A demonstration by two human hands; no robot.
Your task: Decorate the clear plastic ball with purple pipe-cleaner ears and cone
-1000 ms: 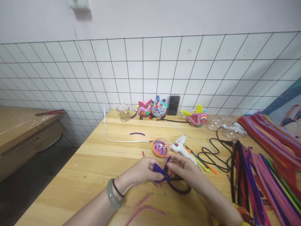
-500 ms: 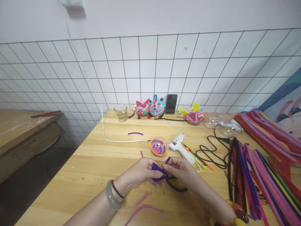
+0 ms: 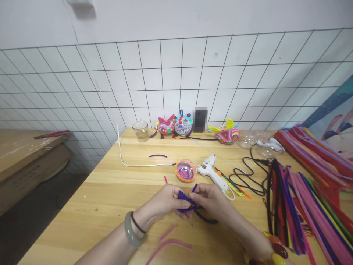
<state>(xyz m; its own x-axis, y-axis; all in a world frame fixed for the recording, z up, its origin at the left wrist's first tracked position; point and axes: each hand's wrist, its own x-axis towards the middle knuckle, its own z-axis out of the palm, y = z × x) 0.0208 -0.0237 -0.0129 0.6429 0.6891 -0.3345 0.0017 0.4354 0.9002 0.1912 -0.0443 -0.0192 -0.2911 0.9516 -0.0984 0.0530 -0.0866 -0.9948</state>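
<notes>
Tumbler (image 3: 140, 132) of clear glass, topped with a pale lid, stands upright near the far left corner of the worktop (image 3: 110, 191); whether the yellowish tint inside is liquid, I cannot tell. Closer in, an orange-rimmed dome (image 3: 185, 170) shows pink, purple and blue rings through its clear shell, just beside a white glue gun (image 3: 211, 172). More clear domes (image 3: 246, 140) sit at the far right.

The left hand (image 3: 171, 200) comes in from the lower left, its grip pressed on a flat purple piece (image 3: 183, 201) with the thumb on top and fingers beneath. The right hand (image 3: 205, 196) reaches in from the lower right, thumb and fingertips pinching a short purple strand (image 3: 195, 188) that points upward. The purple piece is between both hands, near the middle of the worktop. A black loop (image 3: 205, 219) shows just below the right hand.

To the left, a broad stretch of wood separates the left forearm from the worktop's slanting edge, with a dark gap beyond. A tiled wall (image 3: 165, 81) bounds the back. Bundled fuzzy stems (image 3: 292, 209) crowd the right side, near the right forearm.
</notes>
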